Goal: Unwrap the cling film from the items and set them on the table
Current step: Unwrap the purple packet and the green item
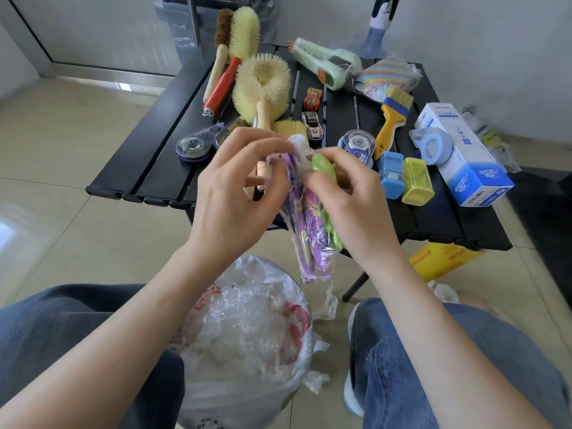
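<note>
Black slats make up the table (161,156), which carries the loose items; at its left edge lies a round tape dispenser (192,146), and beyond it a red-handled brush (223,85) and a pale bristle brush (262,85) rest side by side. Below them, between the person's knees, a bag (247,329) stands open, full of crumpled film.

Over the table's near edge the left hand (238,193) is curled, its fingertips pinching a bunch of cling film (298,150) at the top of the packets (312,224); these purple and green packets hang tilted between both hands, wrapped in film, with a loose strip dangling from their lower end. The right hand (349,199) grips the green side of the packets, thumb and fingers closed on them.

Behind the hands two toy cars (312,113) sit in a line on the table; further right lie a yellow paintbrush (391,119), then a blue box (391,174) touching a yellow box (418,181); a blue tape roll (433,147) leans against a white and blue carton (467,159) at the table's right edge. On the floor under that edge lies a yellow carton (439,258).
</note>
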Tool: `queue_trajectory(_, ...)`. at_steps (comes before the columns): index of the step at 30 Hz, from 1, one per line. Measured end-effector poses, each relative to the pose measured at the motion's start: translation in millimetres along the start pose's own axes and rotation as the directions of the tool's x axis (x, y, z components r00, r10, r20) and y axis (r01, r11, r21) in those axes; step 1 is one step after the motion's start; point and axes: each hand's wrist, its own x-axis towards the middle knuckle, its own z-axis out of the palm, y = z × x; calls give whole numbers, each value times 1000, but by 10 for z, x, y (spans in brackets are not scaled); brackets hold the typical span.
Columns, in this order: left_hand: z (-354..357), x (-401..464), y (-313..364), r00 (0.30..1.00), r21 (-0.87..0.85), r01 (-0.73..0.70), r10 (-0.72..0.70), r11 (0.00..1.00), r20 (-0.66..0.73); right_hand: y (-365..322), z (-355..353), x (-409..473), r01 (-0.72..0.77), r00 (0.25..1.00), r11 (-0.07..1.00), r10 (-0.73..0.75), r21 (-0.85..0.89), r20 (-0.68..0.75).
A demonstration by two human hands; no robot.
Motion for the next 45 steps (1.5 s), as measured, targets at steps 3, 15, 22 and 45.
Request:
queue_trajectory(3,-4,-10,-7,997,-4,50,-50,999,-65,-4,29,-24,52,999,994,-52,-92,-5)
queue_trajectory(15,-196,183,-66,856,-384,417,-497,824,-138,19,55,-45,60,995,997,-56,-51,87)
queue_trajectory(22,-222,183,-119,826,-326,545,-561,773,52,-32,-86,61,-209,974,959,186,194,128)
queue_trajectory(45,-116,136,16,502,-136,825,-601,548,623,-36,2,29,-226,965,949,248,219,-79)
